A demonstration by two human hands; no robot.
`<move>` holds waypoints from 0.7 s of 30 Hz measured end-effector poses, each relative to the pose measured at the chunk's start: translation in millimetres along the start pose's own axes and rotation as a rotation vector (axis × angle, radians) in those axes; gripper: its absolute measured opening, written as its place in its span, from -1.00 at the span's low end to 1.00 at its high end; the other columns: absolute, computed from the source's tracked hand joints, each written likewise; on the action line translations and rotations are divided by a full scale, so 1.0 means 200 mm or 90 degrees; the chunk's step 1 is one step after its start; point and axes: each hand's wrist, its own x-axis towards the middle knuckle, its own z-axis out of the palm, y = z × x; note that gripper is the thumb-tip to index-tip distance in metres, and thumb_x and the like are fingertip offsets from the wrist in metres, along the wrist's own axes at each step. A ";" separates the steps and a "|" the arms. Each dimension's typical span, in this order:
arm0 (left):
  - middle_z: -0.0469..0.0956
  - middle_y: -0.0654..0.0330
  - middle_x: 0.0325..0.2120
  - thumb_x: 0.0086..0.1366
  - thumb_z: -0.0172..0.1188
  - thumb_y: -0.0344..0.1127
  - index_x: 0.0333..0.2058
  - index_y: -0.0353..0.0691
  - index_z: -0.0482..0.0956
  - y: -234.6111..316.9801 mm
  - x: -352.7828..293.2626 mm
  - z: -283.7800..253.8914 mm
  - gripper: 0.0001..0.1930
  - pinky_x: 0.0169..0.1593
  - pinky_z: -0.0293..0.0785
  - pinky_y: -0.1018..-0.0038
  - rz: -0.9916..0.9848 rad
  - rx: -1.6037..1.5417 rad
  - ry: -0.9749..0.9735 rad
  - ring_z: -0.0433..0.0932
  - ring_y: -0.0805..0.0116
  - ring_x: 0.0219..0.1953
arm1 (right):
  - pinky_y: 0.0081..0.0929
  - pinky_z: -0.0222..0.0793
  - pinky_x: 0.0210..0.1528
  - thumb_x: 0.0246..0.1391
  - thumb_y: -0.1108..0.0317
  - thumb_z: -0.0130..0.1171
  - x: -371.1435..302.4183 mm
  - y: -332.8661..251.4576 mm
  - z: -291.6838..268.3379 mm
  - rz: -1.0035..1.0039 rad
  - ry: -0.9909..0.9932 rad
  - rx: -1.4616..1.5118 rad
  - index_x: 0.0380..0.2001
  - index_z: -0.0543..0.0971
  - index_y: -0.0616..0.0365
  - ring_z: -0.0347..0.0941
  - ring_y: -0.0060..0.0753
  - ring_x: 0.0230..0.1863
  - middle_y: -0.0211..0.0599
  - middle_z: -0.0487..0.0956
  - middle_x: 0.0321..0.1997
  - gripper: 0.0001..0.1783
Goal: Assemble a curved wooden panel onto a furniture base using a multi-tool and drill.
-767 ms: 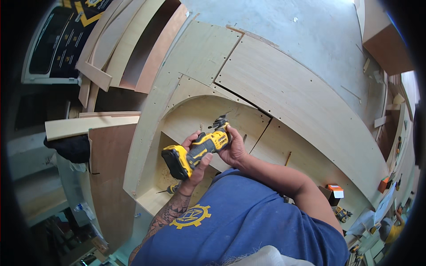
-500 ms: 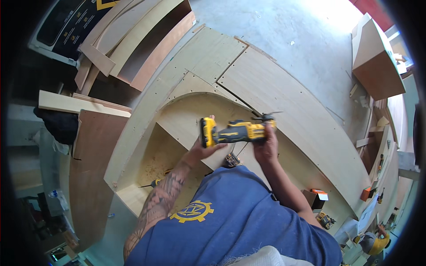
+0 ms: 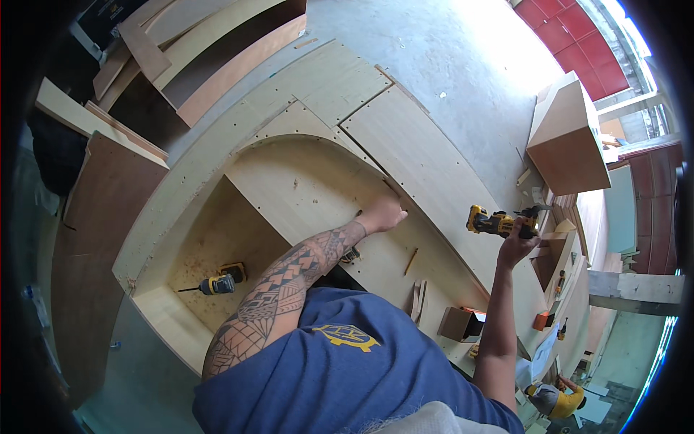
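Note:
A yellow and black cordless oscillating multi-tool [image 3: 499, 223] is in my right hand [image 3: 517, 246], held out to the right over the curved plywood panel. My left hand [image 3: 383, 215] is closed at the inner edge of the plywood frame [image 3: 405, 145]; whatever its fingers hold, if anything, is hidden. Below that hand, a pencil [image 3: 410, 261] rests on the pale plywood surface. In the open compartment to the left lies a cordless drill [image 3: 217, 284] with a long bit. Another power tool [image 3: 350, 254] is mostly covered by my left forearm.
Thin wood strips [image 3: 417, 301] and a small box [image 3: 460, 324] lie near my right arm. A large plywood box [image 3: 571, 137] stands at the far right. Curved panels [image 3: 238, 69] stand at the far left. A person in yellow [image 3: 560, 399] works at the lower right.
My left hand has let go of the multi-tool and reached to the frame's inner edge. My right hand has carried the tool out to the right. The view has shifted rightward.

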 end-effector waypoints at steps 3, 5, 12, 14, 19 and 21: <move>0.17 -0.23 0.45 0.37 0.14 0.02 0.40 -0.24 0.27 -0.17 -0.03 0.00 -0.27 0.48 0.08 -0.24 0.122 0.034 0.287 0.16 -0.30 0.48 | -0.36 0.60 -0.02 0.24 0.17 0.45 0.04 0.09 0.02 -0.029 0.013 0.001 0.02 0.34 0.38 0.57 -0.32 -0.12 -0.12 0.53 -0.09 -0.40; 0.01 -0.34 0.49 0.35 0.16 0.01 0.48 -0.28 0.11 -0.41 -0.03 -0.10 -0.16 0.49 0.00 -0.29 -0.012 -0.038 0.550 0.09 -0.34 0.50 | -0.34 0.60 -0.01 0.23 0.15 0.46 0.05 0.17 0.05 -0.036 -0.011 -0.015 0.02 0.34 0.40 0.58 -0.29 -0.12 -0.10 0.54 -0.09 -0.37; -0.01 -0.33 0.51 0.46 -0.05 0.13 0.44 -0.31 0.21 -0.83 -0.19 -0.34 -0.23 0.57 -0.38 -0.18 -0.220 0.264 0.644 -0.13 -0.22 0.58 | -0.31 0.53 0.06 0.19 0.13 0.48 0.06 0.20 0.03 -0.047 -0.070 -0.110 0.07 0.36 0.35 0.59 -0.23 -0.04 -0.07 0.53 0.00 -0.35; 0.03 -0.31 0.50 0.48 -0.04 0.12 0.42 -0.30 0.25 -0.84 -0.21 -0.16 -0.26 0.58 -0.36 -0.15 -0.132 0.238 0.589 -0.12 -0.21 0.58 | -0.31 0.53 0.06 0.19 0.13 0.48 0.06 0.16 0.10 -0.030 -0.067 -0.102 0.08 0.37 0.35 0.59 -0.22 -0.04 -0.06 0.53 0.00 -0.34; 0.07 -0.29 0.49 0.51 0.01 0.11 0.44 -0.21 0.28 -0.62 -0.37 0.00 -0.31 0.57 -0.24 -0.13 0.176 0.072 0.213 -0.06 -0.24 0.57 | -0.29 0.55 0.07 0.14 0.10 0.50 0.06 0.22 0.06 0.000 -0.020 -0.098 0.10 0.37 0.36 0.61 -0.20 -0.04 -0.04 0.55 0.00 -0.29; 0.00 -0.26 0.52 0.51 0.02 0.12 0.46 -0.22 0.23 -0.62 -0.44 0.04 -0.27 0.57 -0.23 -0.13 0.197 0.115 0.242 -0.12 -0.23 0.58 | -0.28 0.56 0.08 0.12 0.09 0.52 0.04 0.21 0.07 -0.001 -0.004 -0.136 0.10 0.37 0.36 0.61 -0.21 -0.03 -0.05 0.57 0.00 -0.27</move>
